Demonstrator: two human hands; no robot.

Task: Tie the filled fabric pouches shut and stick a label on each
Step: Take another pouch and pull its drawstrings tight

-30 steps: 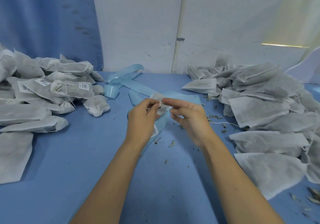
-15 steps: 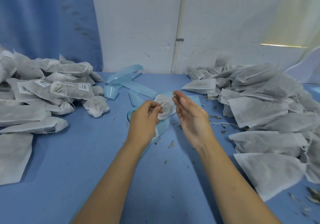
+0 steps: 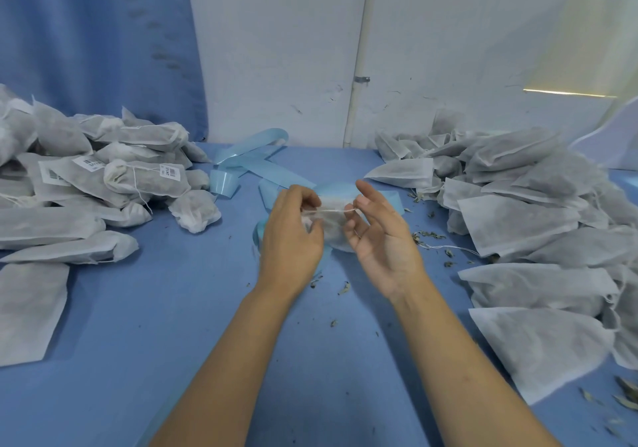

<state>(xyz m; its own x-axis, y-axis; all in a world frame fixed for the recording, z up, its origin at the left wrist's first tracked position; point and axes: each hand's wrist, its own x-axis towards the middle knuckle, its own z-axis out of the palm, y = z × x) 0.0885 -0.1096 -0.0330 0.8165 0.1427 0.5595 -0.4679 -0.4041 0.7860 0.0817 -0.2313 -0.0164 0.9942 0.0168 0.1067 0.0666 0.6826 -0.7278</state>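
A filled white fabric pouch [image 3: 333, 229] hangs between my hands above the blue table [image 3: 172, 308]. My left hand [image 3: 291, 236] grips its gathered neck. My right hand [image 3: 381, 232] pinches the end of the pouch's white drawstring [image 3: 333, 209], which runs taut across to the left hand; the other right fingers are spread. A light blue label backing strip [image 3: 248, 165] lies curled behind and under the pouch. Much of the pouch is hidden by my hands.
A pile of tied, labelled pouches [image 3: 114, 177] fills the left of the table. A larger heap of untied pouches [image 3: 524, 205] covers the right. Dried herb crumbs [image 3: 428, 236] and a loose string lie between the right pile and my hands. A white wall stands behind.
My hands were together at the pouch neck, then parted. The right hand has drawn the string out to the right so it now runs taut.
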